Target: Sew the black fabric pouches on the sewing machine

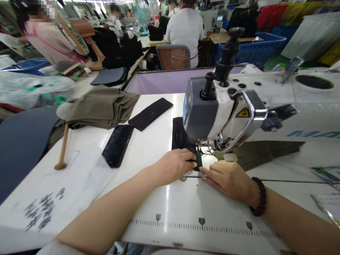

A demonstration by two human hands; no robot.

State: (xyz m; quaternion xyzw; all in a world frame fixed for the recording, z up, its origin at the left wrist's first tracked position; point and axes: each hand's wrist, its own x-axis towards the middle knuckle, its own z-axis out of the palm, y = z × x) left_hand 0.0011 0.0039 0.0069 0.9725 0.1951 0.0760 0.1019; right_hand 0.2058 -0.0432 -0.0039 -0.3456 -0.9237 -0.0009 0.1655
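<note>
A black fabric piece (178, 136) lies on the white table with its right edge beside the presser foot of the sewing machine (202, 106). My left hand (174, 165) rests on the near part of this fabric, fingers stretched toward the needle area. To its right, my right hand (230, 179) lies flat with fingers extended, their tips at the fabric's near corner beside the metal needle plate (209, 161). A dark bracelet circles the right wrist. Neither hand grasps anything that I can see.
Left of the hands are a folded black piece (151, 114), a dark phone-like slab (118, 145), stacked olive fabric (99, 108), a wooden stick (63, 148) and a handwritten sheet (77, 184). Olive cloth (262, 154) lies under the machine arm. People sit beyond.
</note>
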